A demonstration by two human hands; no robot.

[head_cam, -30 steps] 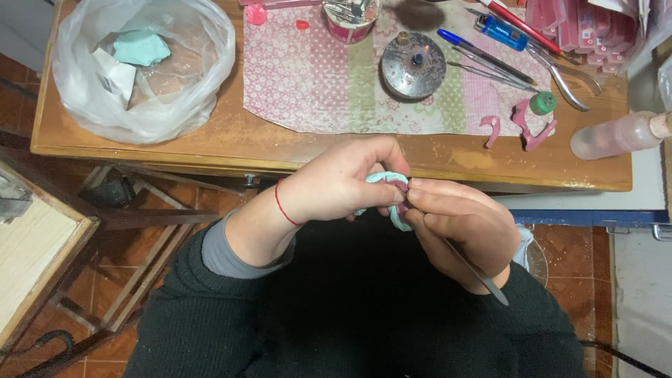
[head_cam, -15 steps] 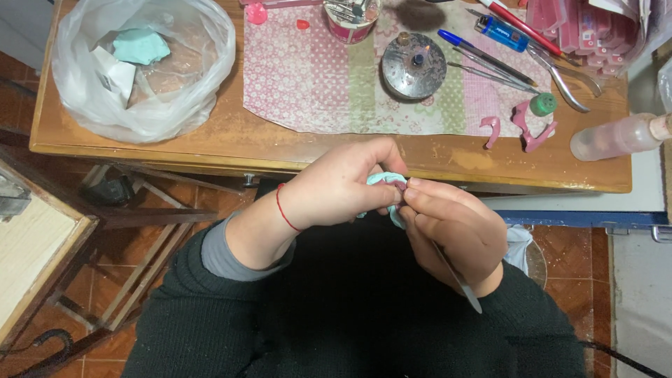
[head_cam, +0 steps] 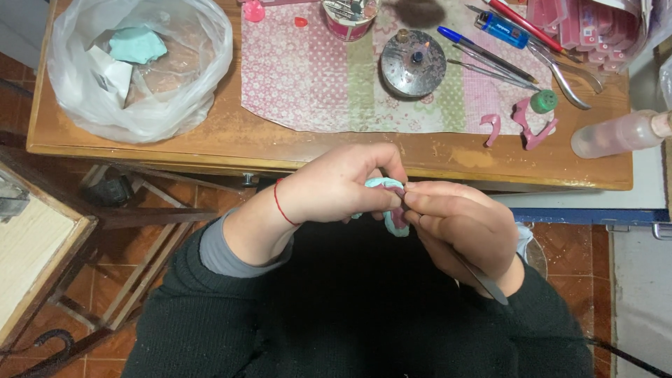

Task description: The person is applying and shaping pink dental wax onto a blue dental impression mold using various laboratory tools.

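Observation:
My left hand (head_cam: 343,185) pinches a small curved piece of pale teal and pink clay (head_cam: 389,204) just below the front edge of the wooden table (head_cam: 210,143). My right hand (head_cam: 462,227) touches the same piece with its fingertips and grips a thin metal tool (head_cam: 483,280) whose flat end sticks out toward my body. A red thread circles my left wrist. Most of the clay piece is hidden by my fingers.
On the table lie a patterned pink mat (head_cam: 315,84), a clear plastic bag (head_cam: 136,66) with teal clay inside, a round metal lid (head_cam: 413,63), pens, tweezers and pliers (head_cam: 567,80), small pink clay shapes (head_cam: 528,126), and a pink bottle (head_cam: 619,133). A wooden frame stands at the left.
My right hand has shifted slightly, tilting the metal tool's end lower and more to the right. The left hand keeps its hold on the clay piece.

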